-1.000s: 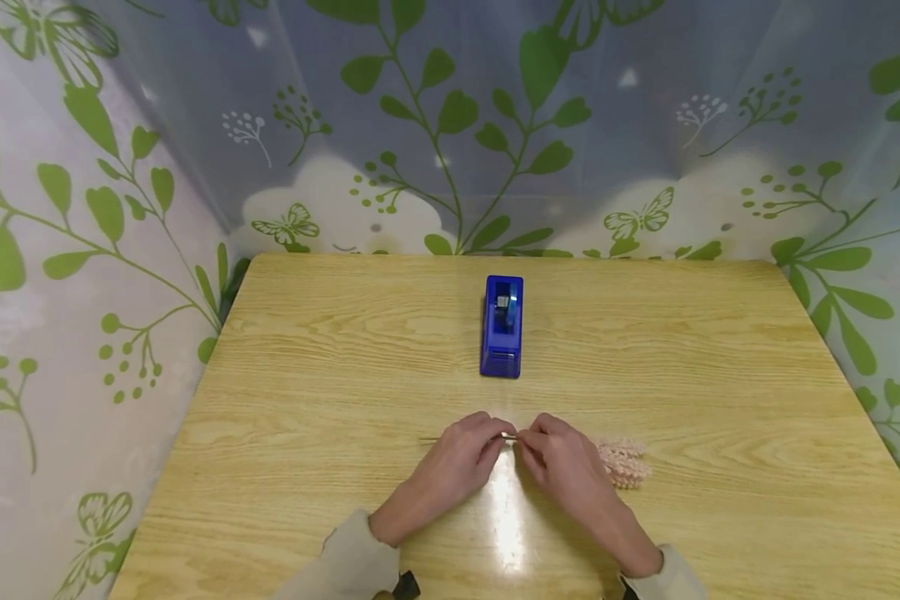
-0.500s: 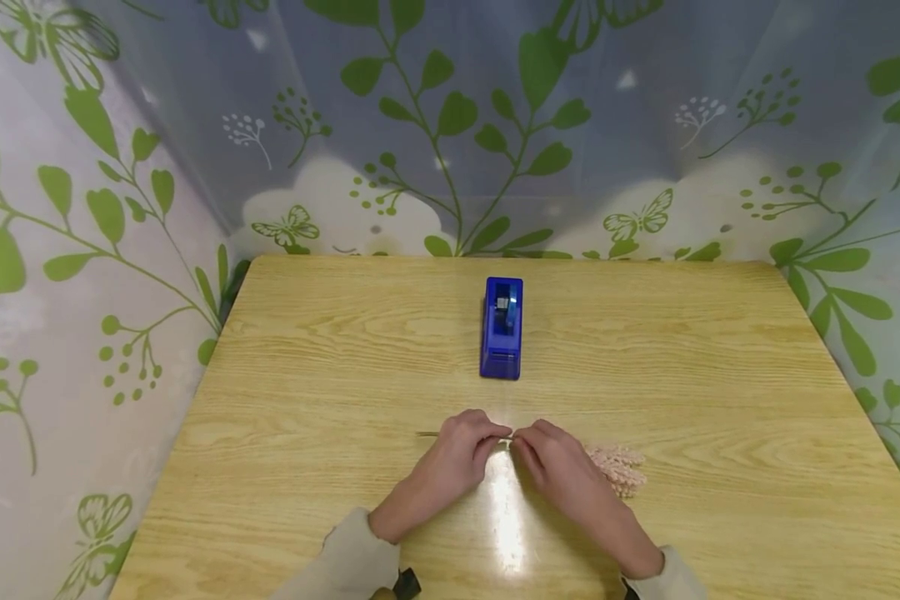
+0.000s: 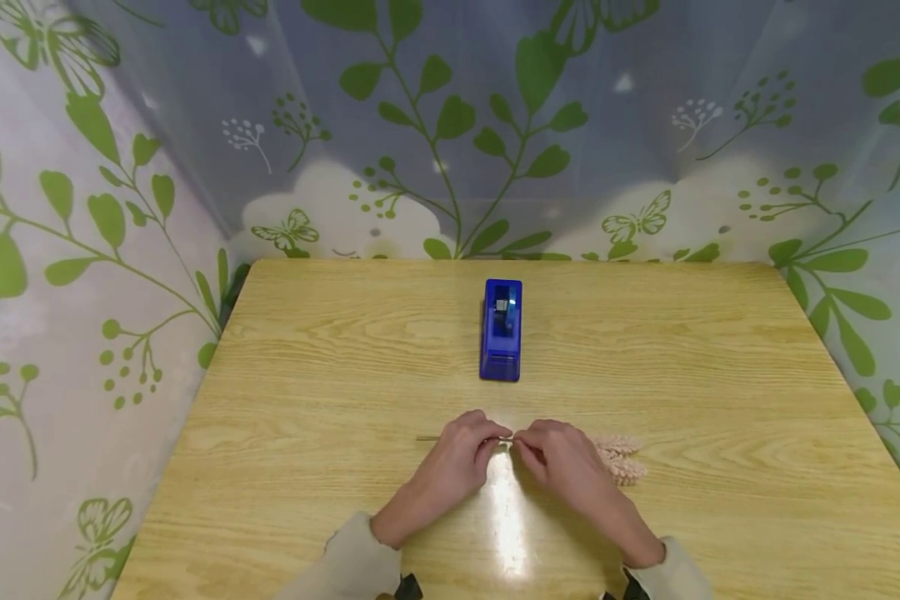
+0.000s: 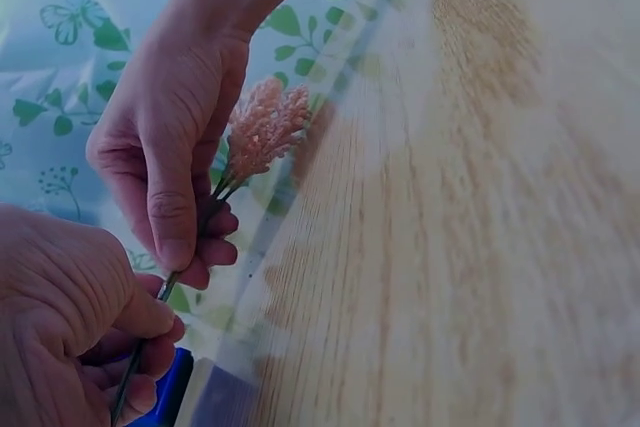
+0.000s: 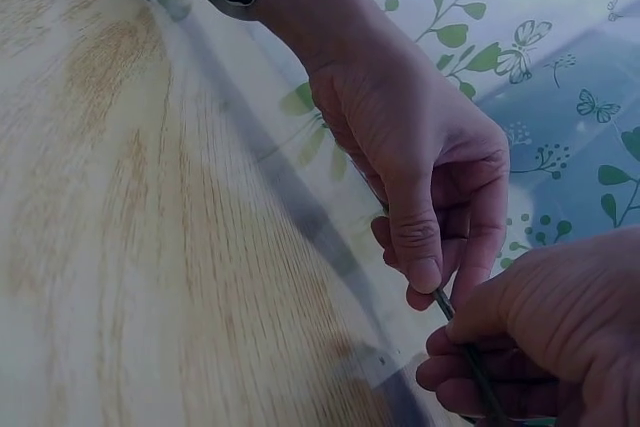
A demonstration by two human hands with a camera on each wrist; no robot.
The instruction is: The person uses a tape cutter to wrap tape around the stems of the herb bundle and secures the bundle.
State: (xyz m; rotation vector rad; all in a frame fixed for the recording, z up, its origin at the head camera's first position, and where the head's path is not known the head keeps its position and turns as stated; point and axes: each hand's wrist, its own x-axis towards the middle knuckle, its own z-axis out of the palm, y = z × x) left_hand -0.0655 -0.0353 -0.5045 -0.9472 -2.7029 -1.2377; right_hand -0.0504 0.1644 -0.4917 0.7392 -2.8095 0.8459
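Observation:
Both hands hold the thin dark stem (image 3: pixel 426 438) of a pink artificial flower sprig (image 3: pixel 624 461) low over the table's near half. My left hand (image 3: pixel 459 454) pinches the stem between thumb and fingers, and its tail pokes out to the left. Close beside it, fingertips almost meeting, my right hand (image 3: pixel 566 462) pinches the stem nearer the blooms. In the left wrist view, the pink flower heads (image 4: pixel 266 129) fan out above the right hand (image 4: pixel 175 137) on thin branching stems. The right wrist view shows the left thumb (image 5: pixel 415 232) pressed along the stem (image 5: pixel 478 372); the blooms are out of sight there.
A blue box-like desk item (image 3: pixel 501 330) with a dark opening on top stands beyond the hands, near the middle of the wooden table (image 3: pixel 330 350). Leaf-printed curtains (image 3: pixel 450 125) hang along the back and both sides.
The flower heads have shifted and turned a little, dipping, then rising again. The stem's tail has swung slightly. Both hands keep their pinch, staying almost in place.

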